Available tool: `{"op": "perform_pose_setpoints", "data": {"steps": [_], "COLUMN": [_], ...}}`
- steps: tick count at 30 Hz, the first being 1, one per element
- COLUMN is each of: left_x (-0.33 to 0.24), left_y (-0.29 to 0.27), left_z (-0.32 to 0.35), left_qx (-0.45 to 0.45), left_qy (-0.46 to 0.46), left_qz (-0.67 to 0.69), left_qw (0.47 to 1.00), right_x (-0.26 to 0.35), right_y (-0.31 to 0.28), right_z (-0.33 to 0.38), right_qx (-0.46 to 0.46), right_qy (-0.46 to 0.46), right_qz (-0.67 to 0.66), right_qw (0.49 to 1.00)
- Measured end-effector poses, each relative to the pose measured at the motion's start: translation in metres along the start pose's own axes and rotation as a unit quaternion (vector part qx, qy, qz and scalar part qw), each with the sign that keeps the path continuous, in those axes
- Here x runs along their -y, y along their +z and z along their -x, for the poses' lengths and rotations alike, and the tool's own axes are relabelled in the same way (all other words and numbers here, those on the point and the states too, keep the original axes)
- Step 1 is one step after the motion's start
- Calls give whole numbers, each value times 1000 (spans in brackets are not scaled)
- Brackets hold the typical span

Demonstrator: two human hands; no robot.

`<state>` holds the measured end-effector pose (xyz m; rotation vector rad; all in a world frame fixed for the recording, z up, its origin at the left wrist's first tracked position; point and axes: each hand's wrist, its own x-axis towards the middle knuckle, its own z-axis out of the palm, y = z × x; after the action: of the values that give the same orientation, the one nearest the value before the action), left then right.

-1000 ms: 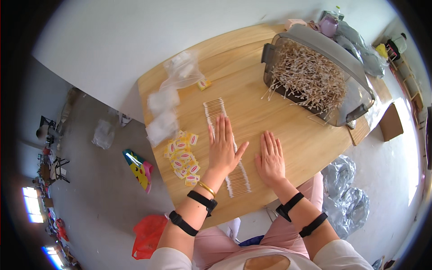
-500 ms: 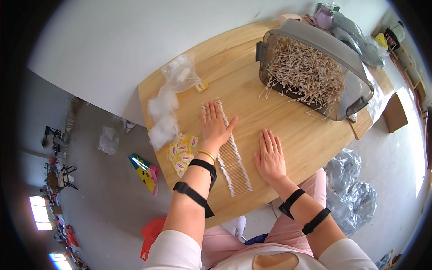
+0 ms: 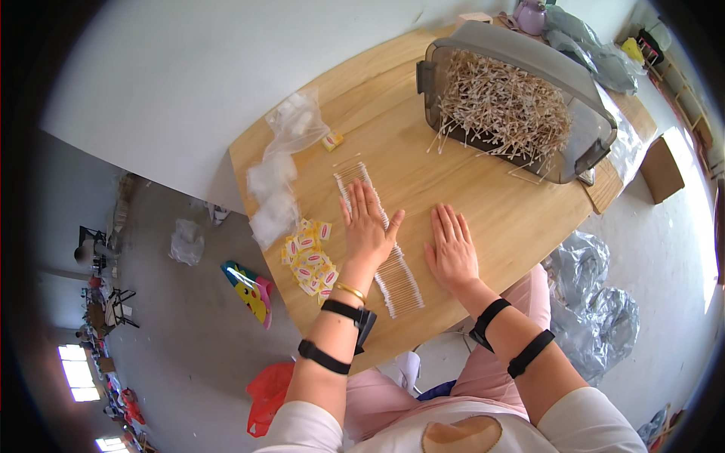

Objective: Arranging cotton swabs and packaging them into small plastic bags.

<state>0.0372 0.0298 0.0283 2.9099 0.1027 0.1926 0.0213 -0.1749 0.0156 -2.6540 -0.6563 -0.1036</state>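
Observation:
A long row of cotton swabs (image 3: 400, 285) lies side by side on the wooden table (image 3: 483, 219). My left hand (image 3: 367, 230) rests over the middle of the row, fingers stretched out, hiding some of the sticks beneath it. To the right of the row my right hand (image 3: 451, 253) lies flat on the bare wood, holding nothing. Left of my left wrist is a loose pile of small yellow-and-white paper labels (image 3: 310, 257). At the far right a grey translucent bin (image 3: 521, 41), tipped on its side, is filled with many loose cotton swabs (image 3: 502, 102), some spilling over its rim.
Clear plastic bags with white contents (image 3: 273, 185) lie along the table's left edge, near a small yellow box (image 3: 332, 141). A purple pot (image 3: 530, 16) and grey plastic bags (image 3: 593, 45) are at the back right. On the floor are silvery bags (image 3: 596, 317) and a red bag (image 3: 268, 396).
My left hand has slid toward me along the swab row, baring its far end. My right hand stays flat in nearly the same spot. The view has shifted slightly.

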Motion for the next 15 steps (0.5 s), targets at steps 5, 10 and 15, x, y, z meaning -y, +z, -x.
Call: {"op": "perform_pose_setpoints", "data": {"steps": [5,10,15], "left_x": [-19,-20,-25], "left_y": [5,3,6], "left_z": [50,60,65], "left_qx": [18,45,45], "left_qy": [16,-8,-1], "left_qz": [-28,-11,-8], "left_qw": [999,999,999], "right_x": [-1,0,-3], "right_y": [0,2,4], "right_z": [2,3,1], "right_qx": [0,-11,-9], "right_qy": [10,1,11], "right_qz": [13,1,13], "right_qw": [1000,1000,1000]}}
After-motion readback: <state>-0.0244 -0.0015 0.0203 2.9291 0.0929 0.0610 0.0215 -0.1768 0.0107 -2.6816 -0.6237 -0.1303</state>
